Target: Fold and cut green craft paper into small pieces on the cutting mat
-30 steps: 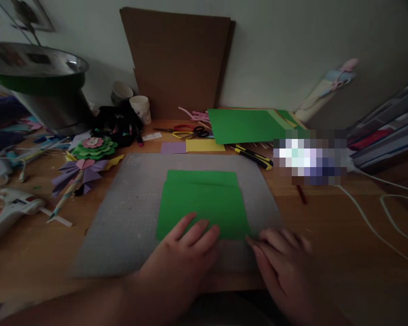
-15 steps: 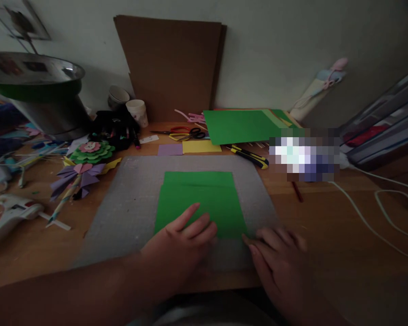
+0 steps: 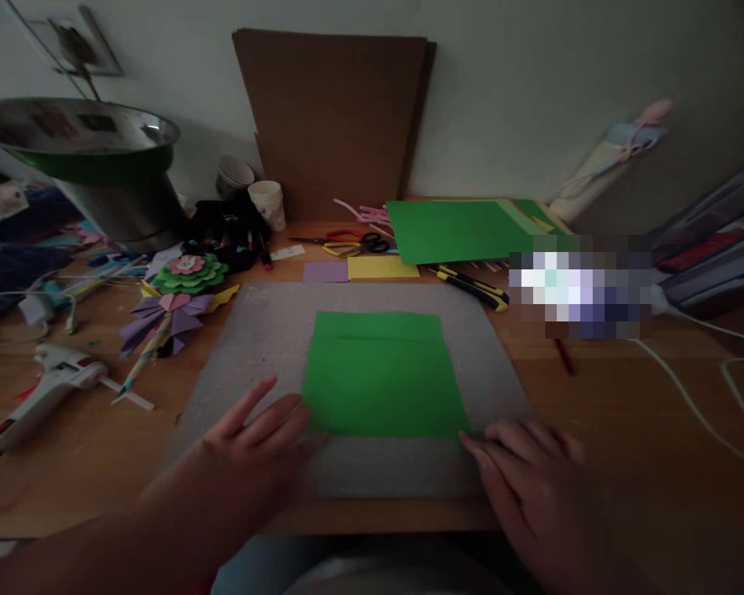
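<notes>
Please take the green paper [image 3: 384, 384] as the middle of the clock. It lies flat upon the grey mat [image 3: 266, 330], straight in front of you, and a thin line goes across it near its twelve o'clock edge. Whether this line is a crease or the edge of a second layer, I cannot tell.

Your left hand [image 3: 257, 442] is at eight o'clock, at the near left corner of the paper. Its fingers are half bent and loose, the index finger is raised, and the thumb stands apart from it, at the near edge; this hand does not close around anything. Your right hand [image 3: 527, 471] is at four o'clock, with its fingertips at the near right corner. If it pinches this corner or only presses it, I cannot tell.

The yellow card [image 3: 383, 267] is at twelve o'clock, just beyond the mat, and the purple card [image 3: 326, 272] lies beside it at eleven. The yellow-and-black cutter [image 3: 474, 289] is between one and two o'clock, partly upon the mat's far edge. At one o'clock, farther away, there is a larger green sheet [image 3: 450, 231]. The paper flower [image 3: 189, 277] lies at ten o'clock, and the white glue gun [image 3: 55, 376] at nine, both upon the wooden table [image 3: 608, 421].
</notes>
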{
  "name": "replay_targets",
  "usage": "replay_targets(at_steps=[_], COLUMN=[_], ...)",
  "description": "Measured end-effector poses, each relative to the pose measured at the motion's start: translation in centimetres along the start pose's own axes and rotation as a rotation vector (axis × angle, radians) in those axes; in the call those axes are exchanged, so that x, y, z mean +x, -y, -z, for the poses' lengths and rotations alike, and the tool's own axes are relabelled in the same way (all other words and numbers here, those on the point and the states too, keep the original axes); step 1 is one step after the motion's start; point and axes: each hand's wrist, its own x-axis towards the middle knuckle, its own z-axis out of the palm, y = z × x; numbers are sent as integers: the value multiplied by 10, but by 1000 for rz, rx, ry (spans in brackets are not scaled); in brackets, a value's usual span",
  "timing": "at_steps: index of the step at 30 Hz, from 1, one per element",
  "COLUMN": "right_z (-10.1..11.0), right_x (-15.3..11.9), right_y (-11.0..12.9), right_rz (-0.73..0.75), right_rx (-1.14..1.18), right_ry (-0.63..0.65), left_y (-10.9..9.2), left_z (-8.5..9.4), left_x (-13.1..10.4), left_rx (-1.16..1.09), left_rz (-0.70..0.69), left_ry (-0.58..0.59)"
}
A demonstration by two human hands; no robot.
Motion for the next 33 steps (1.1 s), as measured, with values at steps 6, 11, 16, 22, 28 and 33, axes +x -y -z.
replay_targets(at_steps=[6,11,16,22,28,33], right_z=[1,4,8,15,17,6], right_x=[-1,3,21,42,51,55], right_y=[-1,0,3,13,27,20], right_rz=[2,22,16,24,347,436], right_rx=[-19,-2,-7,-54,69,12], right_ry=[22,37,29,75,224,231], left_y=[15,16,-14,-48,-49,-50], left_z=[2,7,4,-24,-27,-29], left_x=[-22,-26,-2,25,26,24], left_rx=[-4,-30,-207,-317,-451,-511], left_rz=[23,130,78,32,103,127], left_ry=[-18,12,18,78,42,37])
